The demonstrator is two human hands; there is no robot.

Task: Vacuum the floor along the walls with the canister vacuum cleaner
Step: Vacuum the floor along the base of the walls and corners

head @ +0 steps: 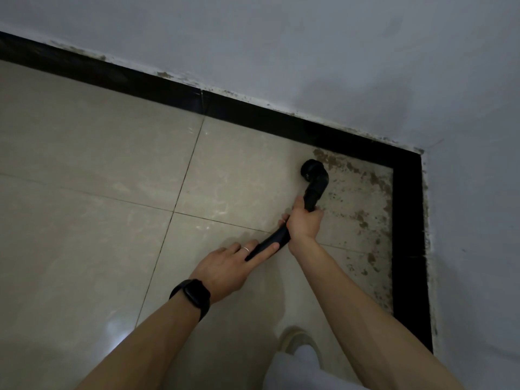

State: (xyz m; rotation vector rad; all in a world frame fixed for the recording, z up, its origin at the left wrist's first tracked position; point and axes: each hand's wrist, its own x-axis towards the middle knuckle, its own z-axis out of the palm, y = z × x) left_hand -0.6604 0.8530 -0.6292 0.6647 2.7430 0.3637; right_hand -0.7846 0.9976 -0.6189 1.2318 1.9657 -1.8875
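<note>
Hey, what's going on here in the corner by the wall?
A person is working the tiled floor in a room corner with a vacuum. The right hand grips the black vacuum tube just below its angled nozzle. The left hand touches the tube's lower end, fingers stretched along it. The nozzle is down at the edge of the brown grime beside the black baseboard. The canister is out of view.
</note>
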